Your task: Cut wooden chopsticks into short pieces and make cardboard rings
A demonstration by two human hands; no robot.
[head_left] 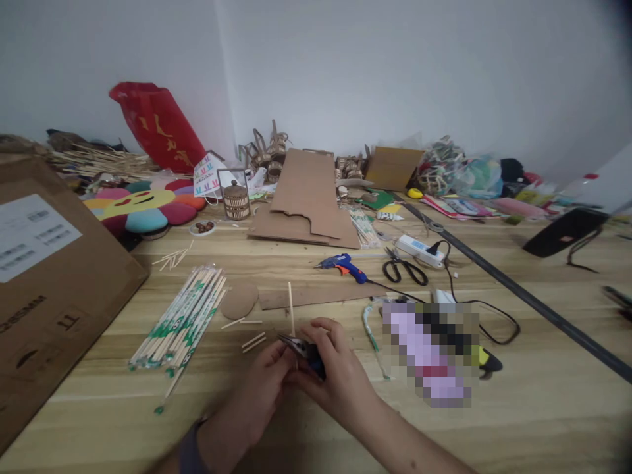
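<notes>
My right hand (338, 368) is closed around pliers (312, 355), whose jaws point left toward my left hand. A thin wooden stick (291, 306), like a piece of chopstick, stands up just behind the jaws. My left hand (264, 378) pinches it low down, where the fingers partly hide it. Short cut sticks (253, 342) lie on the wooden table just left of the hands. Beyond them are a round cardboard disc (239, 301) and a long cardboard strip (316, 297). Wrapped disposable chopsticks (180, 319) lie in a pile to the left.
A blue glue gun (348, 266), black scissors (403, 266) and a power strip (419, 250) lie behind my hands. A large cardboard box (59, 289) stands at left. A dark metal bar (494, 283) crosses the right side. Cardboard sheets (306, 191) and a small lidded basket (236, 199) stand farther back.
</notes>
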